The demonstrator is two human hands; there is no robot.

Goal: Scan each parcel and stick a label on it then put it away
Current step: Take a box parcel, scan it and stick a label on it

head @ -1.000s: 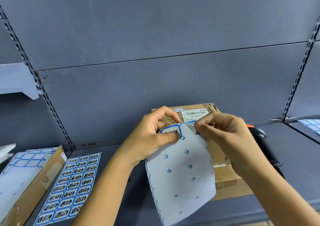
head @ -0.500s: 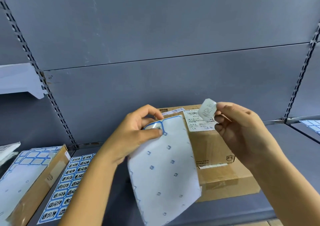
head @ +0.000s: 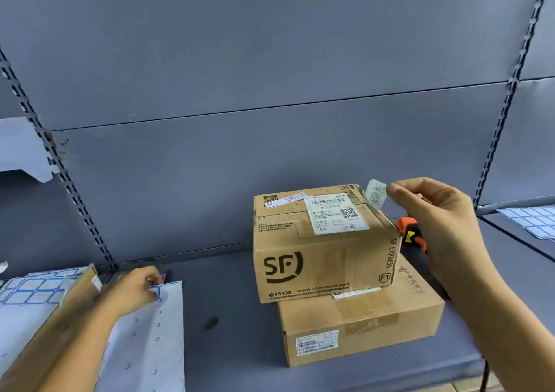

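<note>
Parcel (head: 324, 241): a brown cardboard box printed "SF" and "SF EXPRESS". It stands right of centre on a grey shelf (head: 228, 316), stacked on a wider, flatter box (head: 360, 328). A white shipping slip (head: 333, 214) with a barcode and QR code lies flat on its top face.

Sticker (head: 376, 194): small, pale and rounded, held at the far right corner of the parcel's top. Whether it touches the cardboard cannot be told.

Right hand (head: 435, 220): thumb and forefinger pinch the sticker's right edge and the remaining fingers are curled. The forearm enters from the near right.

Scanner (head: 413, 235): orange and black, just right of the parcel, partly hidden behind the right hand.

Left hand (head: 132, 292): blurred, low at the near left, with fingers closed on the far edge of a white backing sheet (head: 150, 340). The sheet runs toward the near edge of the shelf, well apart from the parcel. One blue-bordered frame shows at the gripped corner, and only small marks show on the rest.

Open carton (head: 79, 286): at the left edge, beside the left hand, holding a sheet of blue-bordered labels (head: 27, 289).

More label sheets (head: 531, 221) lie on the neighbouring shelf at the far right. A grey back panel (head: 270, 61) with slotted uprights stands behind.
</note>
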